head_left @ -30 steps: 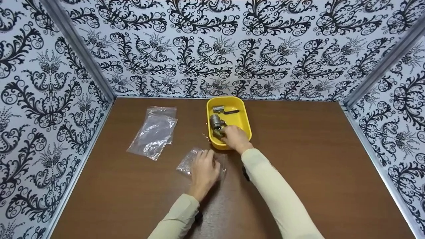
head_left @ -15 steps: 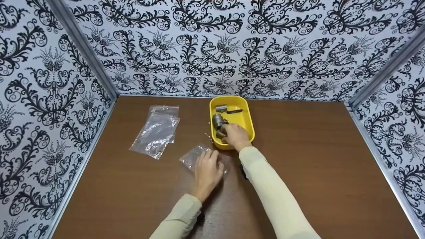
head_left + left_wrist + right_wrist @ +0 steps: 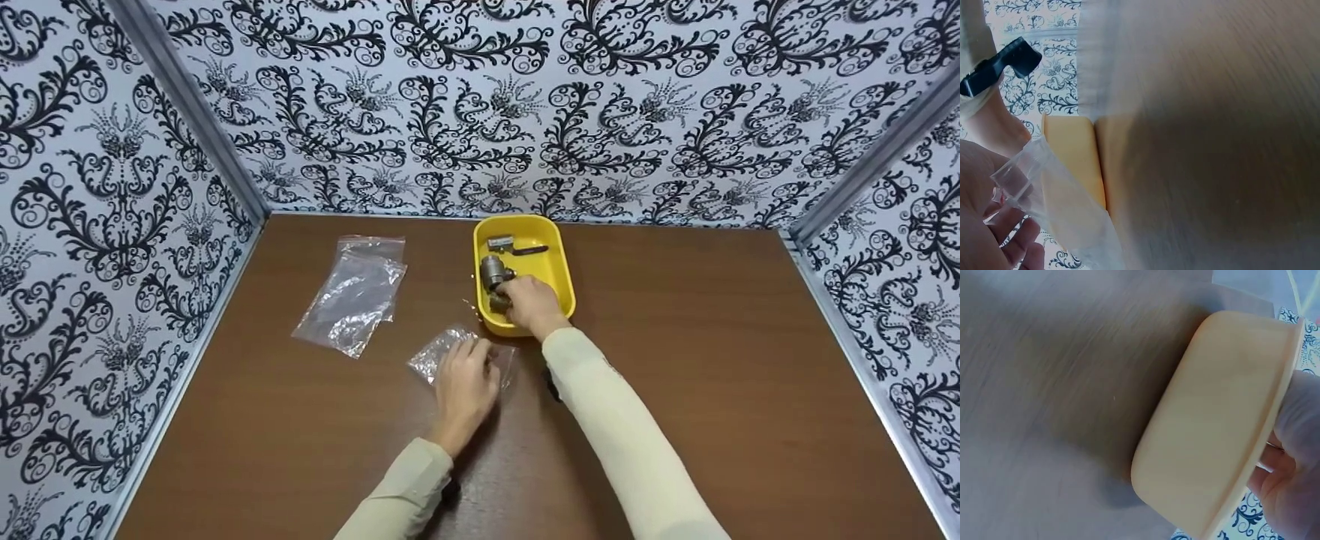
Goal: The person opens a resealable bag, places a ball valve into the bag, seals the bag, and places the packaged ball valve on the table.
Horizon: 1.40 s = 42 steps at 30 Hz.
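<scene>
A clear plastic zip bag (image 3: 435,356) is pinched in my left hand (image 3: 465,382), just in front of the yellow bin (image 3: 562,274). The left wrist view shows the bag (image 3: 1067,197) rising from between thumb and fingers. My right hand (image 3: 534,306) reaches over the bin's near right side, its fingers curled at a brass-coloured pipe fitting (image 3: 499,302). Those fingertips are partly hidden. Beside the fitting lies a larger grey metal fitting (image 3: 493,271). Farther back in the bin is a small valve with a dark lever handle (image 3: 529,250).
Clear plastic bags (image 3: 352,296) lie overlapping on the brown table (image 3: 697,337), left of the bin. Patterned wall panels (image 3: 480,112) enclose the table at the back and both sides, with metal strips at the corners.
The view has shifted slightly. My right hand stays in the bin, and the brass-coloured fitting at its fingers has turned a little. The left hand remains on the bag, almost still.
</scene>
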### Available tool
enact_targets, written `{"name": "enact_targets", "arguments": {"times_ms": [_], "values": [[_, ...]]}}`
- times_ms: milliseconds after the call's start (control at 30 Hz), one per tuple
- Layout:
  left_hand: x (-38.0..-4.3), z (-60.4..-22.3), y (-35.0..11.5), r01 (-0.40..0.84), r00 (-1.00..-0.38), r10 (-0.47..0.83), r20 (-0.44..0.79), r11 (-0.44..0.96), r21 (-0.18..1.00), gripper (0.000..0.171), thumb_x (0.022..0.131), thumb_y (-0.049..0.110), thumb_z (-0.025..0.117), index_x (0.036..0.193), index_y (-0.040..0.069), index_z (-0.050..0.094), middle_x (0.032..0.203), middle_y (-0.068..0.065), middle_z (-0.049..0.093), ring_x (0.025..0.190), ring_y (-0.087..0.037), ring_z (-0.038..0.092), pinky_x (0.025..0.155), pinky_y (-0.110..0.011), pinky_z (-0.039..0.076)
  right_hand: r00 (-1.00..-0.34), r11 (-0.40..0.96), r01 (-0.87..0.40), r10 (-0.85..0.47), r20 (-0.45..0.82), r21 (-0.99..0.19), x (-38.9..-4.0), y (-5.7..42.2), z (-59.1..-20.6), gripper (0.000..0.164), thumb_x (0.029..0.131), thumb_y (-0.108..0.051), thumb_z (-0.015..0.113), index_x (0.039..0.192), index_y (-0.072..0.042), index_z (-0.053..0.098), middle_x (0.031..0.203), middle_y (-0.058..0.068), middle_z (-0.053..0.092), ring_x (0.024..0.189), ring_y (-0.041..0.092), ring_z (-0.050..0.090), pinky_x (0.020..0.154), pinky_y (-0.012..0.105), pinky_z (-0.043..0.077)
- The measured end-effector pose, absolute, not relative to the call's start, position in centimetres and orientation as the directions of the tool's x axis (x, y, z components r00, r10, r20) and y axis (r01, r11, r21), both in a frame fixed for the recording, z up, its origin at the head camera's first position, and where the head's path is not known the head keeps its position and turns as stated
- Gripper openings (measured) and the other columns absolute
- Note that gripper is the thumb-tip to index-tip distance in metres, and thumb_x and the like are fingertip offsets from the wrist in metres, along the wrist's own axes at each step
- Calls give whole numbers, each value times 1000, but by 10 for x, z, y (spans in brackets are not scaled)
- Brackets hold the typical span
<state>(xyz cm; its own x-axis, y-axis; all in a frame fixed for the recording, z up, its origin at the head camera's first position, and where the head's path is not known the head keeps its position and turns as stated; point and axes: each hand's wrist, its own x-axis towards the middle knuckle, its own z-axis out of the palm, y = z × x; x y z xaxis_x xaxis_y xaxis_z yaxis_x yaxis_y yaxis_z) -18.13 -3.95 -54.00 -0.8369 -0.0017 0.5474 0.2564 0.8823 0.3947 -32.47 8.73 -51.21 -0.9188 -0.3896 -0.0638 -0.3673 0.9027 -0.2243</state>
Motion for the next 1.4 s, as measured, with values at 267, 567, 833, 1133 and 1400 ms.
{"name": "enact_targets", "arguments": {"times_ms": [267, 567, 833, 1133, 1400], "values": [[-185, -539, -44, 247, -843, 2, 537, 890, 384, 15, 72, 7, 71, 82, 15, 65, 80, -1, 65, 76, -23, 62, 68, -38, 51, -851, 827, -525, -499, 164, -203, -315, 99, -495, 35, 78, -12, 72, 113, -14, 71, 97, 10, 73, 87, 29, 67, 80, 45, 54], [-188, -536, -49, 211, -857, -25, 515, 894, 395, 13, 74, 10, 72, 84, 14, 65, 84, -3, 67, 81, -26, 63, 71, -41, 52, -790, 775, -609, -572, 221, -168, -287, 105, -476, 41, 82, -19, 73, 122, -10, 67, 114, 13, 70, 106, 32, 63, 97, 44, 49], [-189, -533, -48, 197, -864, -33, 502, 896, 398, 11, 75, 11, 73, 83, 13, 65, 84, -4, 66, 85, -27, 62, 74, -41, 52, -765, 765, -628, -572, 297, -144, -262, 117, -472, 45, 80, -18, 72, 125, -17, 67, 121, 12, 68, 112, 30, 62, 99, 43, 49], [-191, -532, -47, 208, -861, -28, 507, 891, 404, 11, 74, 11, 74, 82, 13, 68, 83, -3, 69, 82, -27, 63, 72, -41, 52, -710, 732, -667, -569, 414, -139, -231, 127, -479, 39, 79, -17, 72, 118, -16, 70, 115, 6, 71, 109, 24, 64, 97, 39, 50], [-192, -530, -45, 243, -844, -27, 536, 871, 427, 7, 74, 9, 72, 80, 12, 70, 80, -3, 70, 78, -26, 64, 69, -40, 52, -639, 712, -700, -582, 503, -66, -209, 139, -491, 39, 73, -15, 75, 112, -16, 71, 115, 6, 71, 109, 23, 64, 97, 40, 50]]}}
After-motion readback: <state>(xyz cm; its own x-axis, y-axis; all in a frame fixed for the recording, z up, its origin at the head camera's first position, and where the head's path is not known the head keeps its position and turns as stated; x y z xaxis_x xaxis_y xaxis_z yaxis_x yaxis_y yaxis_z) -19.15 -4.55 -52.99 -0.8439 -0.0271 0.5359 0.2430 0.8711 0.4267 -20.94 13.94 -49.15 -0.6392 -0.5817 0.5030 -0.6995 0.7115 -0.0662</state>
